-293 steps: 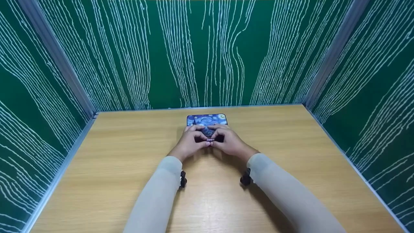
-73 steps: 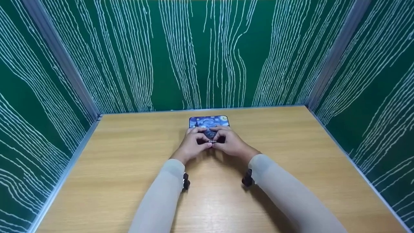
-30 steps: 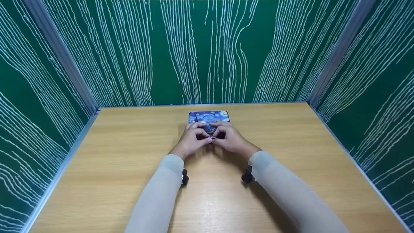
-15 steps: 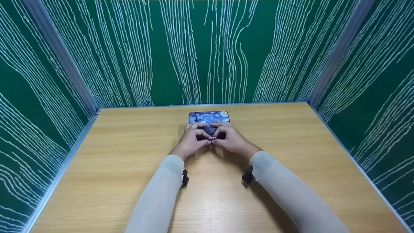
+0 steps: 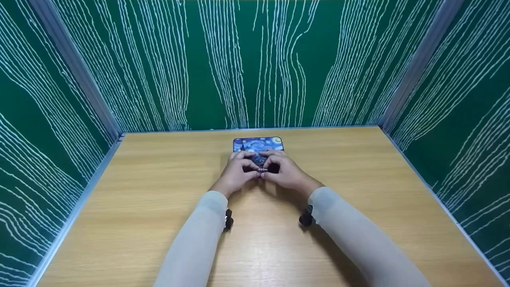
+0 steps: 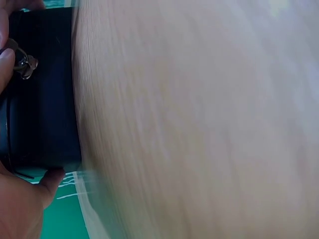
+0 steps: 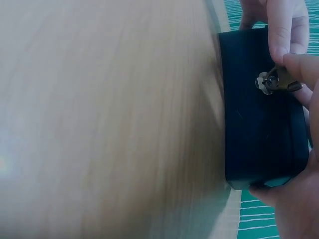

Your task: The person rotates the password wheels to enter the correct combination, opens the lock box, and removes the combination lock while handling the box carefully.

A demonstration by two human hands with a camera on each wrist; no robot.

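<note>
A small tin box [image 5: 261, 144] with a swirling blue night-sky picture on its lid lies near the table's far edge. Its dark side [image 7: 254, 134], facing the person, carries a metal latch [image 7: 264, 83]. A small metal padlock [image 7: 285, 79] hangs at that latch; in the head view it is a tiny striped piece. My left hand [image 5: 236, 173] pinches the padlock from the left between thumb and forefinger. From the right, my right hand [image 5: 285, 173] pinches it likewise. The other fingers of both hands rest along the box's lid and sides. Fingertips partly hide the padlock.
The box and hands are on a light wooden table [image 5: 159, 199]. Green panels [image 5: 207, 99] with pale wavy lines stand at the back and both sides, joined by grey corner posts [image 5: 414, 67]. Dark devices [image 5: 306, 216] sit at both wrists.
Both hands stay at the padlock throughout. The thumbs shift slightly on it, and its striped face shows a little more than one second ago. The box keeps its place.
</note>
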